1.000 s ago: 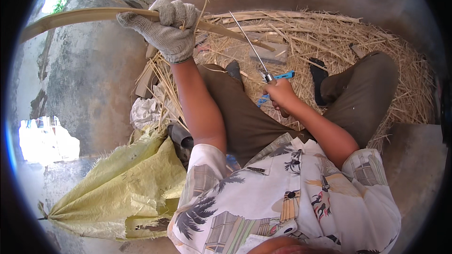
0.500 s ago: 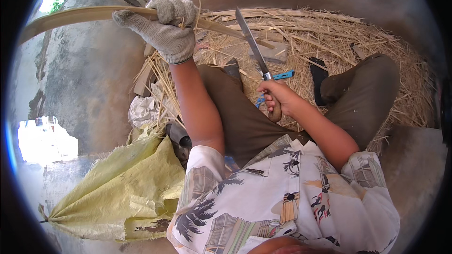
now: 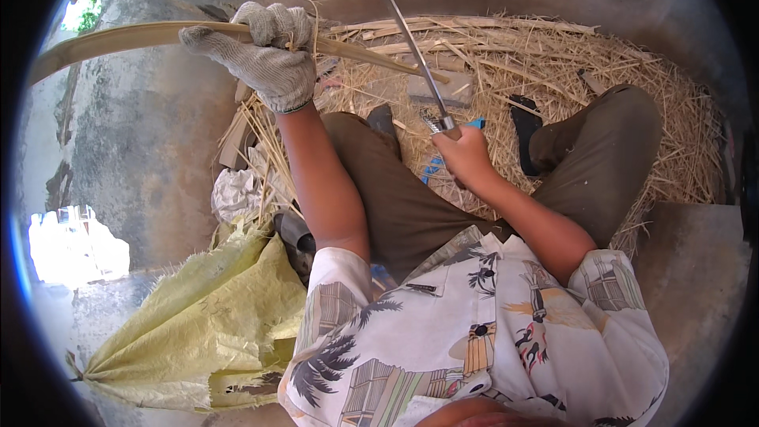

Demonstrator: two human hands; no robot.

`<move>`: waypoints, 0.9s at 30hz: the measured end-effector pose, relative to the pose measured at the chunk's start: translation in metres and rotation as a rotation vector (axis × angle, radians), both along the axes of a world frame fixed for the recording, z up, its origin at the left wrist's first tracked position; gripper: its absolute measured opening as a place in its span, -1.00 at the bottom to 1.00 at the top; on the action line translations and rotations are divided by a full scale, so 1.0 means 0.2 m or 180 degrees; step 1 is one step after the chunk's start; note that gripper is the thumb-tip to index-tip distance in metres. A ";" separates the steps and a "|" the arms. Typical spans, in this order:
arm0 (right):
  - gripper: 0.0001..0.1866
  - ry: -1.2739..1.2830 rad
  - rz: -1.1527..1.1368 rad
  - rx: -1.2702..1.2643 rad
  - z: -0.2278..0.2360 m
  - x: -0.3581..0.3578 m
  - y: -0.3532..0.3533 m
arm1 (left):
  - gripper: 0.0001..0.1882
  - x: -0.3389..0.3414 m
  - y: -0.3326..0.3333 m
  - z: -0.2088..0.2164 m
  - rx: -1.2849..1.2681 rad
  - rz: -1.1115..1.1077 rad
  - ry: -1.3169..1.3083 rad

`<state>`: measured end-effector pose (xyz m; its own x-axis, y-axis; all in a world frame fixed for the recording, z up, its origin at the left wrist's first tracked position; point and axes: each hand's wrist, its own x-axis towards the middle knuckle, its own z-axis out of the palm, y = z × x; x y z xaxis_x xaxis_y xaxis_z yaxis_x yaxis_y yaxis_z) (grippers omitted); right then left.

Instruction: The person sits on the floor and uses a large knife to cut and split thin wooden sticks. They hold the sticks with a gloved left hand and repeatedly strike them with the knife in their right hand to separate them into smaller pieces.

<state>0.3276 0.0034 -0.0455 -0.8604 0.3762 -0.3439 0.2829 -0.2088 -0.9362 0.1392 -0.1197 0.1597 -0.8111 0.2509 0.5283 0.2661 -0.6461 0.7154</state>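
My left hand [image 3: 267,59], in a grey-white knitted glove, is closed around a long split bamboo strip [image 3: 150,34] at the upper left. The strip bends away to the left; its other end runs right and down toward a grey block [image 3: 443,90]. A thin curled shaving hangs by the glove. My bare right hand [image 3: 466,156] grips a long knife [image 3: 409,41] with a metal collar; my fingers hide most of its handle. Its blade points up and slightly left, crossing the strip's right end in the picture; whether they touch, I cannot tell.
Bamboo shavings [image 3: 585,95] cover the floor around my bent legs [image 3: 601,146]. A blue tool [image 3: 477,123] lies partly hidden behind my right hand. To the left are a torn yellow woven sack [image 3: 198,316], a crumpled whitish bag [image 3: 236,194] and a stained wall [image 3: 150,126].
The knife has risen and turned, its tip now higher and farther left, with the blade seen narrower. My right hand has rotated, covering more of the handle. My left hand keeps its hold on the strip.
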 end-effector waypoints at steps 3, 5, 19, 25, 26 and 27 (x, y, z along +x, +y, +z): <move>-0.70 0.0642 -0.0381 0.0416 0.06 -0.02 0.04 | -0.11 -0.03 -0.03 -0.01 0.0052 0.0060 -0.0002; -0.69 0.0806 -0.0497 -0.0018 0.06 0.00 0.02 | -0.11 -0.06 -0.04 -0.03 0.0129 -0.0102 0.0073; -0.75 -0.0433 0.0444 -0.0414 -0.01 -0.05 0.13 | -0.11 0.01 0.04 -0.01 -0.0034 0.0059 -0.0015; -0.72 0.1020 -0.0620 0.0576 0.04 -0.02 0.05 | -0.11 -0.02 0.04 -0.02 0.0041 0.0197 0.0065; -0.72 0.0840 -0.0620 0.0446 -0.05 -0.01 0.01 | -0.11 -0.03 0.04 -0.02 0.0089 0.0084 0.0054; -0.71 0.0660 -0.0620 0.0319 -0.13 0.00 -0.02 | -0.11 -0.04 0.05 -0.02 0.0140 -0.0031 0.0042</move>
<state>0.3277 -0.0013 -0.0723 -0.8166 0.5643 -0.1212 0.0472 -0.1440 -0.9885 0.1317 -0.1106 0.1552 -0.8017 0.2350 0.5496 0.2688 -0.6794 0.6827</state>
